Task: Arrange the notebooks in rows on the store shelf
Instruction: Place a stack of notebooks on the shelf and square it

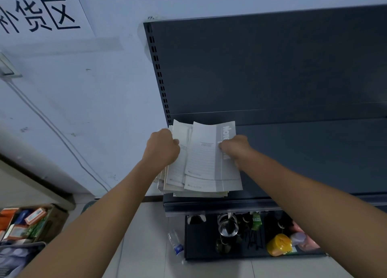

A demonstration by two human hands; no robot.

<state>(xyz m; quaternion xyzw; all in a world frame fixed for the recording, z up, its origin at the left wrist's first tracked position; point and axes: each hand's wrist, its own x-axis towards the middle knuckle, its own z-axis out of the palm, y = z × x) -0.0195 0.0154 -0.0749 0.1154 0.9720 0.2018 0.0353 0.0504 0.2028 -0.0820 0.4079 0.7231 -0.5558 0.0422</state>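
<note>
Head camera: A person's bare arms reach up to the left end of a dark grey store shelf, where a loose stack of notebooks lies by the front left corner, its near edges close to the shelf's front lip. The left hand is curled in a grip on the left side of the stack, fingers tucked behind the pale covers. The right hand has its fingers bent and pinches the right edge of the top notebook, a white ruled cover with a grey band of lettering down that side. The top covers are fanned and bowed upward toward the shelf's back panel. A slotted upright runs along the panel's left edge, against a pale wall that carries a paper sign with large Chinese characters and a thin cable. On the lower shelf stand a clear glass, a green carton and a yellow container. A plastic water bottle lies on the floor just beside the lower shelf's left edge, and a cardboard box of packaged goods sits well apart at the lower left
</note>
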